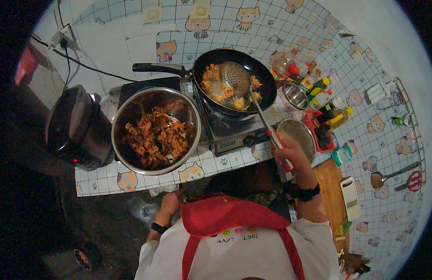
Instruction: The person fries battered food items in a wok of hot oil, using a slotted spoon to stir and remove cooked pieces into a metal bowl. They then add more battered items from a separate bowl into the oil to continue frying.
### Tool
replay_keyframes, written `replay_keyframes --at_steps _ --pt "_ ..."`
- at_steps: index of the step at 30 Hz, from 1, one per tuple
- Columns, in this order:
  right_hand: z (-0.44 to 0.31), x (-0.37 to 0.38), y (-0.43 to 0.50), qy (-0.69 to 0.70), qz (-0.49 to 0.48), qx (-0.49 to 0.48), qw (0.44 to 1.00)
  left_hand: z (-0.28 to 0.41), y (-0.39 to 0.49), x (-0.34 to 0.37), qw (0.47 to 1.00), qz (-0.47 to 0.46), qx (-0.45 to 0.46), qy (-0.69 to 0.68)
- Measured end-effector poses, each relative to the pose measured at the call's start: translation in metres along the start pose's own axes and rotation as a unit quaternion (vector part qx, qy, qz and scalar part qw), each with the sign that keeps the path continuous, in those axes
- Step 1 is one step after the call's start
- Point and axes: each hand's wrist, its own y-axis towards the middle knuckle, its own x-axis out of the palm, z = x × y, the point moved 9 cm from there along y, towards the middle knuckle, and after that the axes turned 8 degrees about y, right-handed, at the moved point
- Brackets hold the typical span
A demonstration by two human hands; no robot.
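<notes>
My right hand (289, 155) grips the handle of a perforated metal skimmer (237, 78). Its round head rests inside a black wok (261, 64), among golden fried pieces (212, 73) in bubbling oil. The wok sits on a gas stove (233, 136), its own handle pointing left. My left hand (171, 203) is low beside the counter's front edge, near a whitish cloth (164, 190); its fingers are partly hidden, so its grip cannot be told. Left of the stove, a large steel bowl (156, 170) holds a heap of browned fried pieces (156, 138).
A dark rice cooker (79, 129) stands at the counter's left end. Right of the wok are sauce bottles (319, 85), a small steel bowl (295, 95), a larger metal bowl (303, 136) and a red basket (319, 133). Utensils hang from a wall rack (411, 115).
</notes>
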Motion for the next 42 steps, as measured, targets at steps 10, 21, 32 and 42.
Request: replay_keyframes --at_steps 10,21,32,42 --pt "0.003 0.005 -0.012 0.070 -0.016 0.017 0.997 0.013 -0.004 -0.009 1.000 0.013 0.010 -0.015" --pt "-0.020 -0.009 -0.012 0.025 -0.066 -0.017 0.997 -0.001 -0.005 0.007 1.000 -0.003 0.014 -0.002" --pt "0.011 -0.020 -0.012 0.256 -0.051 0.052 0.964 0.006 -0.008 -0.005 0.999 -0.027 0.002 0.040" --pt "0.013 -0.006 -0.004 0.563 -0.175 0.082 0.803 0.007 -0.004 -0.010 0.999 -0.031 -0.028 0.020"
